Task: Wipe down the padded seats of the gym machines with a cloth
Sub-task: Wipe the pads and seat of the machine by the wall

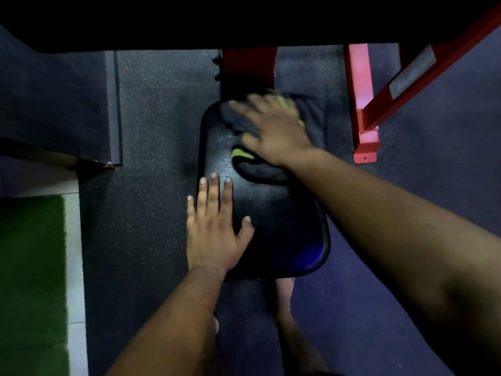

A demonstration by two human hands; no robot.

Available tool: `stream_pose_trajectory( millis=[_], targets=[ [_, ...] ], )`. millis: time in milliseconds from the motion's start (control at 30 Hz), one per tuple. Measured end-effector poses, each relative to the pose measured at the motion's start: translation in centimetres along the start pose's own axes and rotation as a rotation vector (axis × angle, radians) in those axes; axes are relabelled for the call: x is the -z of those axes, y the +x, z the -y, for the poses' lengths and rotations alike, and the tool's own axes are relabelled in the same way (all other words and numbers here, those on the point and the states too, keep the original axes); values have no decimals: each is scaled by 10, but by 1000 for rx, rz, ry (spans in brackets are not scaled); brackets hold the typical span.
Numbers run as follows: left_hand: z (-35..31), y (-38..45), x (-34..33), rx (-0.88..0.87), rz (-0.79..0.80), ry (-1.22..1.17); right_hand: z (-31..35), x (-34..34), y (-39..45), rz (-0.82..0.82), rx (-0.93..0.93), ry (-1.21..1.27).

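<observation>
A black padded seat with rounded corners fills the middle of the view. On its far half lies a dark cloth with yellow-green patches. My right hand lies flat on the cloth with fingers spread, pressing it to the pad, and looks blurred. My left hand rests flat on the near left part of the seat, fingers apart, holding nothing.
A red machine frame stands to the right of the seat, with a red post behind the pad. Speckled dark rubber flooring surrounds it. Green turf with a white border lies at the far left. My bare feet show below the seat.
</observation>
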State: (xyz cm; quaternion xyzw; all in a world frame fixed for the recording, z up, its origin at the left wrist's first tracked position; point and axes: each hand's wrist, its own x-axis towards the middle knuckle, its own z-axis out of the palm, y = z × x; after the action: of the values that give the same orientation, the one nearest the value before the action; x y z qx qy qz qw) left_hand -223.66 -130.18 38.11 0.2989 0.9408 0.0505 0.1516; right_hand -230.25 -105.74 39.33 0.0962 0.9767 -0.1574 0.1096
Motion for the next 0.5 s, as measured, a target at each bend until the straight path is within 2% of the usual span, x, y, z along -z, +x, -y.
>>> stream_pose_trajectory(
  millis=[100,167,233,300,367,433,500],
  targets=[
    [0,-1,-1,-2,-4,-30,-19,-16,-66,-122,-268,264],
    [0,-1,0,9,-1,-46,-7,-31,-119,-153,-317,324],
    [-2,1,-1,18,-2,-64,6,-37,-147,-141,-331,273],
    [-2,0,-1,20,-5,-78,0,-35,-127,-99,-229,184],
    [-2,0,-2,14,-25,-81,-14,-21,-69,-98,-164,121],
    [-1,-1,-4,2,-29,-77,-18,-9,-23,-61,-258,106],
    [0,0,-5,0,-54,-79,-7,-10,-12,-67,-337,92]
  ],
)
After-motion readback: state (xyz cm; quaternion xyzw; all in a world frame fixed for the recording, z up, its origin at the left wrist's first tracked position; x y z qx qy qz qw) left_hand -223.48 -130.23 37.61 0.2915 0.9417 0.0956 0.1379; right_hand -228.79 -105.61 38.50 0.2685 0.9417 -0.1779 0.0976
